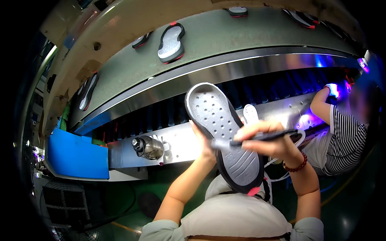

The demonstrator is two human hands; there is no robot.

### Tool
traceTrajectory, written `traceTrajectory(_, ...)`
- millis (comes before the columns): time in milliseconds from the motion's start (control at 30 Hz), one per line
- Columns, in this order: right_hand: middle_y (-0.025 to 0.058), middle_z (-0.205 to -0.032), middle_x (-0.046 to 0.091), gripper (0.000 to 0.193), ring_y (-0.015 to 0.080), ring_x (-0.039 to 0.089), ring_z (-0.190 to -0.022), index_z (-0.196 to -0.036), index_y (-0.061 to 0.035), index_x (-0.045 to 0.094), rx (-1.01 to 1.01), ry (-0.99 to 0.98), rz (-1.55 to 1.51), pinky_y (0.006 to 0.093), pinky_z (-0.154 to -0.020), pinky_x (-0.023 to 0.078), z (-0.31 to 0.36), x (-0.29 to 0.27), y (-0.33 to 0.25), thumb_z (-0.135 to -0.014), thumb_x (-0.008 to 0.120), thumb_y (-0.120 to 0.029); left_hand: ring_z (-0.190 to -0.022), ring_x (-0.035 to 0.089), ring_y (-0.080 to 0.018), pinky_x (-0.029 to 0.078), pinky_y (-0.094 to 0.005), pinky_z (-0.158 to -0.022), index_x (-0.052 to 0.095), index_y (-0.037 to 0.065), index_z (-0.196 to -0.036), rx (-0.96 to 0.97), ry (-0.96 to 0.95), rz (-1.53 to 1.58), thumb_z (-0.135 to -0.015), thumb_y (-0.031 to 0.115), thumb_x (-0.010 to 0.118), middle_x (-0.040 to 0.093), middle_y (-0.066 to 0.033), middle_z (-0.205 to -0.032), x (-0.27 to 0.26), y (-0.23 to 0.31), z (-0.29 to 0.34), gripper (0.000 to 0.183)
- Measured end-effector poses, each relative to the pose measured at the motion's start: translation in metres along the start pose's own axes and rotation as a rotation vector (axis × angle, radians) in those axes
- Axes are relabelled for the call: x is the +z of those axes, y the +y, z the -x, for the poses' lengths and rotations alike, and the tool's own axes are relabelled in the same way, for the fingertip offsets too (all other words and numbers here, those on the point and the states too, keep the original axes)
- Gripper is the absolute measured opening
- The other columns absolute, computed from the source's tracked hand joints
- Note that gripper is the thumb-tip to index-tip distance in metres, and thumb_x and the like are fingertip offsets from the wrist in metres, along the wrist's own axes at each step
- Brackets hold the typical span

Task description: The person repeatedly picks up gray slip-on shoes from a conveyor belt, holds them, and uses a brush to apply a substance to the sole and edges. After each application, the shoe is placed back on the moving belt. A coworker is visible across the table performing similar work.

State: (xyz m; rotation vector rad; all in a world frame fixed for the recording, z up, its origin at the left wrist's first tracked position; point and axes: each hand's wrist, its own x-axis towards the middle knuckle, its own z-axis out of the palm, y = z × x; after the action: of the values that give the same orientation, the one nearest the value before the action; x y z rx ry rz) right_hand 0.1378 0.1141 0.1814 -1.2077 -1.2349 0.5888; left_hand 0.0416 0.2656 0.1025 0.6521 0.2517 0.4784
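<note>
My left hand grips a shoe sole by its left edge, tilted up in front of my lap. The sole has a grey-white inner face with rows of small holes, a dark rim and a red patch at its lower end. In my right hand is a brush with a dark handle, its blurred tip against the middle of the sole. A beaded bracelet circles my right wrist. Behind the sole, a small pale rounded piece with dark dots is partly hidden.
Across the back runs a green conveyor belt carrying several soles. A metal ledge holds a bottle with a black top. At left stands a blue panel. Another person in a striped top works at right under violet light.
</note>
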Motion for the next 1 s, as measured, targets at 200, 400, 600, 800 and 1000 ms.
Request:
traceTrajectory(200,0.0109,-0.080,0.064,0.015,0.0154,0.061,-0.073,-0.083,0.0010,0.065,-0.059,-0.002,0.115,0.0252,-0.072,0.048,0.006,0.000,-0.005,-0.069,0.066,0.000,-0.107,0.048,-0.0329,0.036,-0.0424,-0.094,0.031,0.004,-0.129,0.111,0.003,-0.009,-0.072,0.078,0.015,0.048,-0.0199,-0.117,0.003,0.004,-0.012,0.095)
traceTrajectory(400,0.0104,-0.081,0.065,0.013,0.0143,0.061,-0.076,-0.084,0.0018,0.064,-0.034,0.124,0.172,0.0254,-0.070,0.048,0.003,-0.015,-0.001,-0.071,0.064,0.000,-0.105,0.048,-0.0355,0.037,-0.0453,-0.093,0.033,0.003,-0.127,0.165,-0.076,0.045,-0.069,0.080,0.017,0.046,-0.0215,-0.117,0.021,0.017,-0.024,0.098)
traceTrajectory(600,0.0129,-0.085,0.064,0.014,0.0168,0.061,-0.080,-0.084,0.0026,0.063,0.080,-0.002,-0.143,0.0257,-0.072,0.047,0.017,-0.022,-0.006,-0.070,0.064,0.002,-0.105,0.047,-0.0335,0.037,-0.0441,-0.093,0.033,0.003,-0.126,0.221,-0.174,0.106,-0.070,0.078,0.022,0.046,-0.0209,-0.117,0.026,0.030,-0.032,0.095)
traceTrajectory(800,0.0134,-0.085,0.064,0.018,0.0226,0.061,-0.082,-0.084,0.0009,0.064,-0.114,-0.156,0.094,0.0282,-0.073,0.048,0.024,-0.025,0.007,-0.066,0.067,0.002,-0.104,0.047,-0.0326,0.037,-0.0436,-0.092,0.033,0.004,-0.126,0.306,-0.218,0.056,-0.072,0.076,0.025,0.046,-0.0196,-0.117,0.027,0.037,-0.039,0.091)
traceTrajectory(1000,0.0122,-0.086,0.063,0.018,0.0206,0.061,-0.082,-0.084,-0.0006,0.065,-0.013,0.022,0.101,0.0289,-0.075,0.047,0.026,-0.038,0.020,-0.067,0.067,0.002,-0.110,0.043,-0.0373,0.035,-0.0467,-0.095,0.028,0.006,-0.130,0.349,-0.079,0.028,-0.072,0.076,0.026,0.043,-0.0222,-0.121,0.010,0.046,-0.056,0.092)
